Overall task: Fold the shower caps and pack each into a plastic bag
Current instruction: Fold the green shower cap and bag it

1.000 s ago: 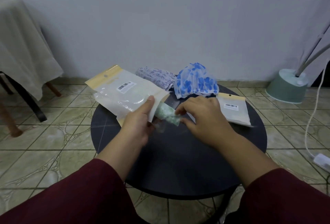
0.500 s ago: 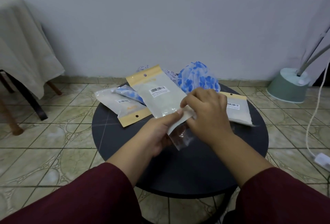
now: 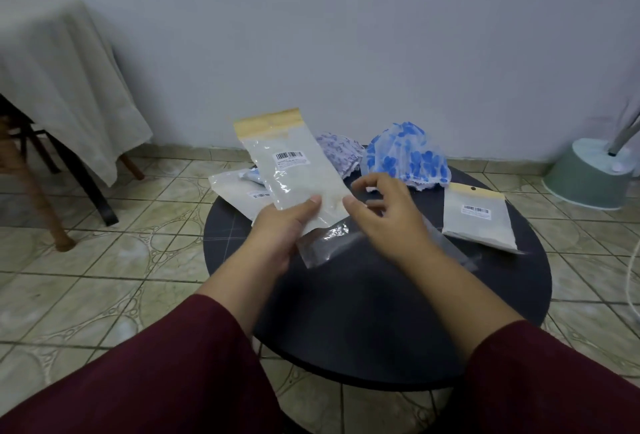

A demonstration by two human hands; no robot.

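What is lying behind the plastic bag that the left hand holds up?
Behind the held bag, a purple-patterned shower cap shows partly on the table; the rest is covered. Another packed bag lies lower left.

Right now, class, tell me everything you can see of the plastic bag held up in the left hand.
The plastic bag is a flat, glossy pouch with a whitish translucent body, a tan header strip at its top and a white barcode label below that. It is held above the round table, upright and tilted left. The left hand pinches its lower end, thumb on the front. Its clear lower edge hangs under the hand. The right hand hovers beside it, apparently not touching.
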